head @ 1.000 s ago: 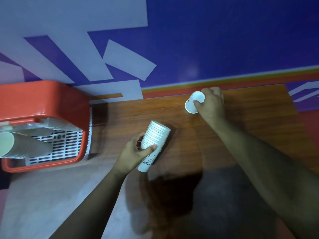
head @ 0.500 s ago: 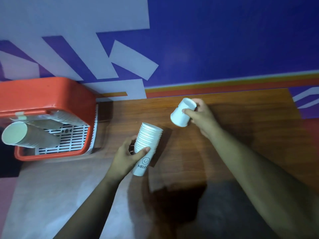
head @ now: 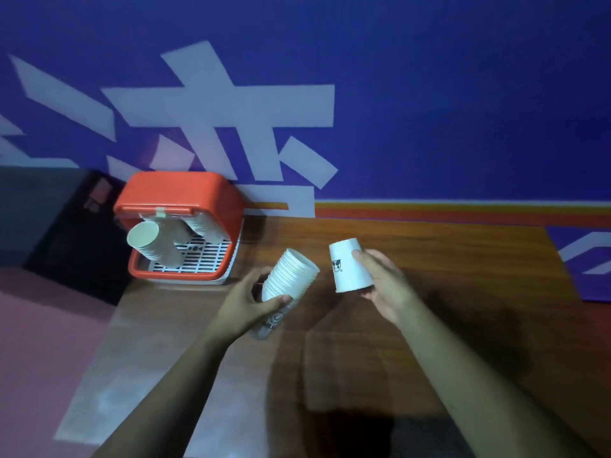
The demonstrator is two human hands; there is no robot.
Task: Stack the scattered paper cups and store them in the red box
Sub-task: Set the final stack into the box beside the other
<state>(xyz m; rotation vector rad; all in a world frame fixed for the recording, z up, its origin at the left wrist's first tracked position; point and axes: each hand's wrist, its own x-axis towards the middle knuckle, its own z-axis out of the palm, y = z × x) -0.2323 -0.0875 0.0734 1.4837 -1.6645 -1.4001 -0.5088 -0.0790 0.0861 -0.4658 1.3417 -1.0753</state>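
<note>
— Up off the far edge of the table comes the single paper cup [head: 351, 266]; half a second back it sat lower and tipped, now the right hand [head: 385, 285] has it raised, base up, mouth down!

— And the grip?

— Fingers wrapped round its side, thumb on the printed face. It hangs just right of the cup stack [head: 287, 285], close but not touching.

— What about the left hand [head: 246, 305]?

— Closed round the lower part of the stack, thumb across the front, rims tilted up and to the right, much as before, only lifted a touch nearer the loose cup.

— The red box [head: 180, 196]?

— Far left on the wooden table [head: 463, 259], open, two earlier stacks [head: 155, 246] leaning inside on its white grid.
</note>
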